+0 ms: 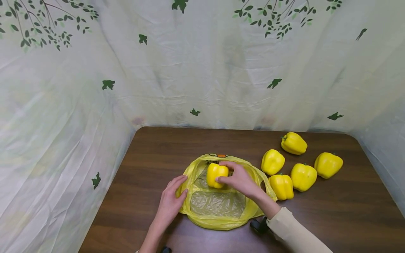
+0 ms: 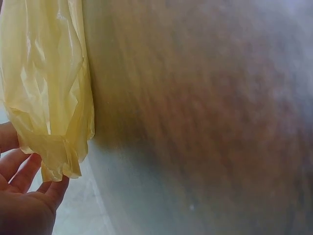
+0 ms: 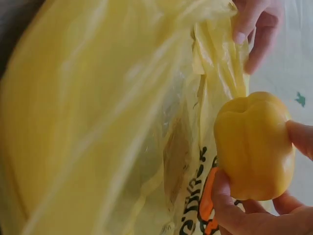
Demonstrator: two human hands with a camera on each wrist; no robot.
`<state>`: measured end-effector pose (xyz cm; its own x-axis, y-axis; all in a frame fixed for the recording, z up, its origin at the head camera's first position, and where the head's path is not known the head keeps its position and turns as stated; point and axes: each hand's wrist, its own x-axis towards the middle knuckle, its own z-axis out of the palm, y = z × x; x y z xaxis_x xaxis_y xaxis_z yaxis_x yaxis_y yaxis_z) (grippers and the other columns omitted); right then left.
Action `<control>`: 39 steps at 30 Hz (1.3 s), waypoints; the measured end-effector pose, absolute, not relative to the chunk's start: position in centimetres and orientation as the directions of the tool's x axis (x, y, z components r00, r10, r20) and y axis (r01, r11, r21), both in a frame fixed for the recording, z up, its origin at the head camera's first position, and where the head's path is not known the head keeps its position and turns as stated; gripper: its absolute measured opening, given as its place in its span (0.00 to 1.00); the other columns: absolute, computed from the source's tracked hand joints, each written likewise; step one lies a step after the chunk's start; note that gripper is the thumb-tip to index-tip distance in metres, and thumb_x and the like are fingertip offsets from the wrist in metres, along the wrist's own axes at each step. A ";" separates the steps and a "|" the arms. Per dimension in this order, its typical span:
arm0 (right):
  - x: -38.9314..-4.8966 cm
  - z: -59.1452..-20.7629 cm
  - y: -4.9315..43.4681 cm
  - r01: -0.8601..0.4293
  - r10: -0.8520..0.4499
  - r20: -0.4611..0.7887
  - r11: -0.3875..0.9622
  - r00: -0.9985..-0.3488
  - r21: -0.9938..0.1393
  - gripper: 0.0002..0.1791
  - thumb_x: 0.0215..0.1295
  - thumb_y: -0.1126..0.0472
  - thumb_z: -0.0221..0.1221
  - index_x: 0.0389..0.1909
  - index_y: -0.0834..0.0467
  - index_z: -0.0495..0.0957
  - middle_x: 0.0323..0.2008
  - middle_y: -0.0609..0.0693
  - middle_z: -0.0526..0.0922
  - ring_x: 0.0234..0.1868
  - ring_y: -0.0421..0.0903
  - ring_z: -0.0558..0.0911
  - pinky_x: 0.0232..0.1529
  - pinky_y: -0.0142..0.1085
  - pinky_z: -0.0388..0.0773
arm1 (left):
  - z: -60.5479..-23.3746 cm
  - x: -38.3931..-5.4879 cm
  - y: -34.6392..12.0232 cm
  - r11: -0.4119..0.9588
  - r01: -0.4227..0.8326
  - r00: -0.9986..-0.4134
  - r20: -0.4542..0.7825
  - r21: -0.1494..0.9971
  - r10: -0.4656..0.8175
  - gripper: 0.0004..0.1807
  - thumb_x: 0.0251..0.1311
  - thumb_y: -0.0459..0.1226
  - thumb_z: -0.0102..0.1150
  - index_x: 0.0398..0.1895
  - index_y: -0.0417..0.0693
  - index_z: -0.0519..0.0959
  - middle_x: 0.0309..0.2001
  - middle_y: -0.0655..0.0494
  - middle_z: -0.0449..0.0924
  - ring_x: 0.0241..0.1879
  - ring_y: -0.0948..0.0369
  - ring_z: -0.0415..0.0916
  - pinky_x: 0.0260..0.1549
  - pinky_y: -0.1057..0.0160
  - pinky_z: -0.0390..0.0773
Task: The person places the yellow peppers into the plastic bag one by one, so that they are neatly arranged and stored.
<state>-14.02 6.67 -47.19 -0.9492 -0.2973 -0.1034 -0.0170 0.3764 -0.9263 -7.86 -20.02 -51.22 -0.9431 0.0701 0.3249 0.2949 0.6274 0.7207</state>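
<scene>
A yellow plastic bag [image 1: 218,223] lies on the table with its mouth spread wide. My right hand [image 1: 238,179] holds a yellow bell pepper [image 1: 215,174] between thumb and fingers over the bag's mouth. In the right wrist view the pepper [image 3: 253,147] shows its lobed end, with the bag's printed side [image 3: 193,196] beside it. My left hand [image 1: 171,200] is at the bag's left rim, thumb and fingers about its edge. The left wrist view has the left hand's fingers [image 2: 22,176] against the crumpled bag edge [image 2: 54,142].
Several yellow bell peppers [image 1: 303,176] lie on the brown table [image 1: 354,196], right of the bag. One pepper [image 1: 281,187] sits close by the bag's right rim. A dark object [image 1: 259,225] is under the right wrist. Pale leaf-printed cloth [image 1: 205,70] hangs behind the table.
</scene>
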 end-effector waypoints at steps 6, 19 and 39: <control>-14.6 -47.9 5.6 0.017 -0.308 -0.125 0.331 -0.943 -0.944 0.31 0.52 0.57 0.73 0.58 0.59 0.77 0.48 0.53 0.81 0.42 0.48 0.79 0.39 0.38 0.80 | -51.3 -7.8 -19.9 0.626 0.291 -0.946 0.316 0.723 0.074 0.25 0.52 0.24 0.68 0.56 0.40 0.80 0.56 0.52 0.78 0.59 0.52 0.73 0.58 0.50 0.72; -15.2 -49.0 4.0 0.035 -0.299 -0.154 0.369 -0.942 -0.929 0.32 0.54 0.57 0.72 0.61 0.57 0.75 0.52 0.53 0.80 0.44 0.48 0.79 0.44 0.40 0.80 | -51.3 -7.9 -19.8 0.633 0.297 -0.944 0.318 0.715 0.084 0.25 0.52 0.23 0.68 0.56 0.41 0.80 0.56 0.53 0.78 0.57 0.53 0.73 0.58 0.49 0.72; -14.6 -50.1 2.7 0.274 -0.201 -0.290 0.104 -0.936 -0.956 0.36 0.60 0.60 0.68 0.66 0.69 0.66 0.59 0.65 0.74 0.52 0.55 0.81 0.45 0.41 0.83 | -51.1 -8.1 -19.8 0.643 0.271 -0.954 0.289 0.716 0.080 0.25 0.53 0.23 0.67 0.57 0.42 0.80 0.57 0.52 0.78 0.58 0.52 0.73 0.58 0.48 0.72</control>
